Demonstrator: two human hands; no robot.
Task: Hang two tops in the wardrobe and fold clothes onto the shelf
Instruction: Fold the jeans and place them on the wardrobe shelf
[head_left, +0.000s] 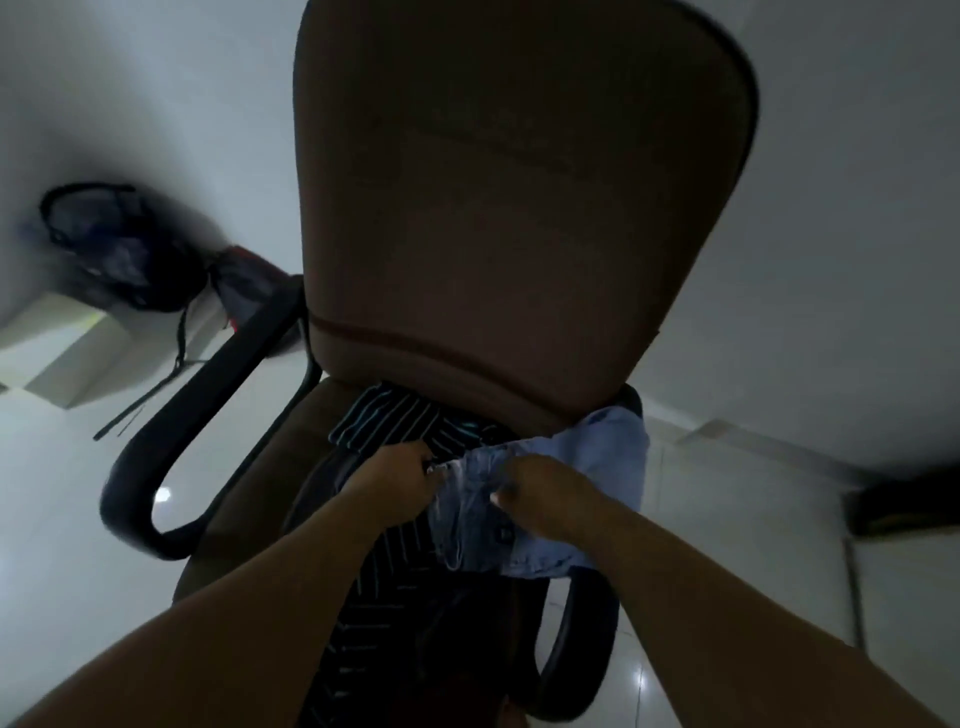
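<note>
A light blue denim garment (587, 457) with buttons lies bunched on the seat of a brown office chair (509, 208). My left hand (400, 480) grips its left edge. My right hand (550, 499) holds the fabric near a button, fingers closed on it. Under and behind the denim lies a dark striped garment (395, 421) with thin light blue lines, spread down the seat towards me. No wardrobe, hanger or shelf is in view.
The chair's tall backrest fills the upper middle. Black curved armrests (156, 467) stand on both sides of the seat. A dark backpack (109, 244) with straps leans against the wall at the left. Pale glossy floor tiles (62, 519) surround the chair.
</note>
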